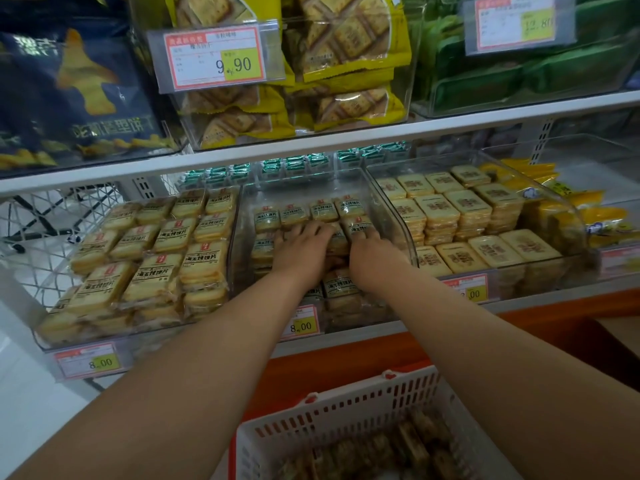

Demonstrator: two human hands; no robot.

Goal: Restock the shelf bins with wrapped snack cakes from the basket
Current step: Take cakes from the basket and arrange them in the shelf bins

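Snack cakes (pixel 325 209) in middle bin (pixel 398 216)

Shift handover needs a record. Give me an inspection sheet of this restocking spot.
Surface: white shelf carrying clear bins with price tags.
Job's things: middle bin partly filled with wrapped snack cakes; white basket below, more packs inside.
Clutter: nothing seen.
Grippers: left hand and right hand both inside the middle bin, fingers resting on packs; grip unclear.
Cables: nothing seen.
Surroundings: full left bin, right bin, yellow cracker packs above.
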